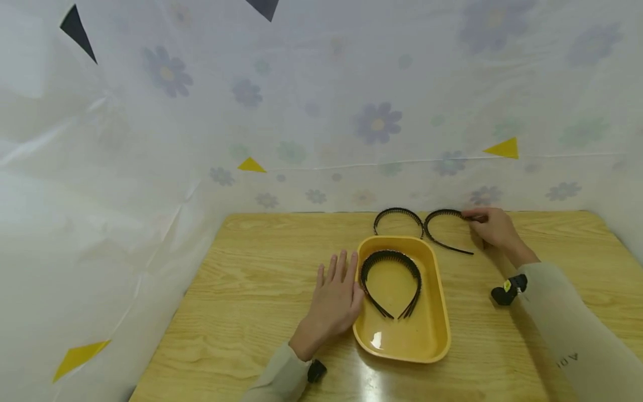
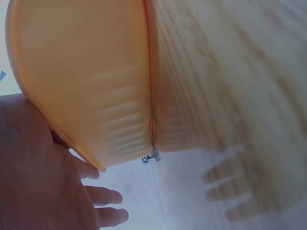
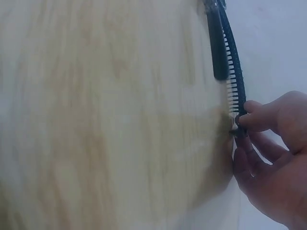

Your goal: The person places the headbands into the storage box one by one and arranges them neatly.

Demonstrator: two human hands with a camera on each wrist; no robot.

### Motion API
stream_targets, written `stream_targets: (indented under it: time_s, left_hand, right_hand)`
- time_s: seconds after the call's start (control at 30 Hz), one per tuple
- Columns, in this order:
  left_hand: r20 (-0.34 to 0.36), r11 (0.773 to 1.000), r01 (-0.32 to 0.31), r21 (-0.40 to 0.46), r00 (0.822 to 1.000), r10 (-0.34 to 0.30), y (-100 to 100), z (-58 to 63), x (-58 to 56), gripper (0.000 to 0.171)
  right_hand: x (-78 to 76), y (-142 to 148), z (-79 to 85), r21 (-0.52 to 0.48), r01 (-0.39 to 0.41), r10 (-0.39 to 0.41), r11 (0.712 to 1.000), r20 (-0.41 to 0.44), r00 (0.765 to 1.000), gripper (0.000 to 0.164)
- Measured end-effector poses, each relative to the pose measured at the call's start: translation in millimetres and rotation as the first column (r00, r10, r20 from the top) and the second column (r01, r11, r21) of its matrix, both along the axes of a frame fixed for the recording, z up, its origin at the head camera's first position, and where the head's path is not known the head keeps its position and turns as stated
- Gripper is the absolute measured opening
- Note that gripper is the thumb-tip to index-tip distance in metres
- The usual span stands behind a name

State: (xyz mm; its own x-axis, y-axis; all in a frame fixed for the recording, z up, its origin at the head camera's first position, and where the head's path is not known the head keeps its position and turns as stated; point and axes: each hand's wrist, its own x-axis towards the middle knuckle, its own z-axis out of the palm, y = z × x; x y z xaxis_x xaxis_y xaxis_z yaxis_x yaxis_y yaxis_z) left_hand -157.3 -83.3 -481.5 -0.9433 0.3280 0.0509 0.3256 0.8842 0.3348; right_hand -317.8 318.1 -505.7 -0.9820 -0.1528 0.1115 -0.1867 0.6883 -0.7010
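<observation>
My right hand (image 1: pixel 494 228) pinches a black toothed headband (image 1: pixel 442 214) by its curved side, behind and to the right of a yellow tray (image 1: pixel 442 329). Thumb and fingers meet on the band in the right wrist view, where its row of teeth (image 3: pixel 232 86) shows. Fingers straight, my left hand (image 1: pixel 331 301) lies along the tray's left rim, with the thumb side against it. Inside the tray, several black headbands (image 1: pixel 392 255) lie nested together, their ends pointing toward me. A further black headband (image 1: pixel 399 210) is on the table just behind the tray, close beside the pinched one.
The wooden table (image 1: pixel 241 279) ends at a pale flowered sheet (image 1: pixel 311 111) hanging at the back and left. Yellow tape pieces (image 1: pixel 504 148) are stuck on the sheet. A black wrist device (image 1: pixel 509 290) sits at the right cuff.
</observation>
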Motion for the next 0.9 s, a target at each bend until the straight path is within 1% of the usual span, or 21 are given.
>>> stream_targets:
  time_s: [0.23,0.4,0.5,0.67,0.77,0.9]
  left_hand:
    - [0.006,1.000,0.000,0.004,1.000,0.000,-2,-0.3,-2.6,0.062]
    - [0.001,1.000,0.002,0.008,1.000,-0.002,-3,-0.4,-5.9,0.062]
    - [-0.003,1.000,0.003,0.006,1.000,-0.003,-3,-0.6,-7.3,0.062]
    - [0.003,1.000,0.002,0.001,1.000,-0.002,-5,-0.4,-8.1,0.062]
    - [0.010,1.000,-0.002,0.004,1.000,0.002,-5,1.0,-7.3,0.062]
    - [0.020,1.000,-0.008,0.008,1.000,0.008,-5,2.0,-7.2,0.062]
  right_hand:
    - [8.1,8,1.2,0.000,0.018,-0.018,1.000,0.025,1.000,0.034]
    - [11.0,14,9.1,0.031,-0.007,0.005,0.999,0.073,0.997,0.039]
    - [12.6,16,13.1,0.050,-0.019,0.015,0.999,0.085,0.996,0.040]
    - [17.1,18,15.7,0.040,-0.024,0.021,0.999,0.091,0.996,0.040]
    - [19.5,17,16.5,0.030,-0.048,0.045,0.998,0.112,0.993,0.042]
    - [21.1,17,17.9,0.034,-0.093,0.087,0.995,0.165,0.982,0.044]
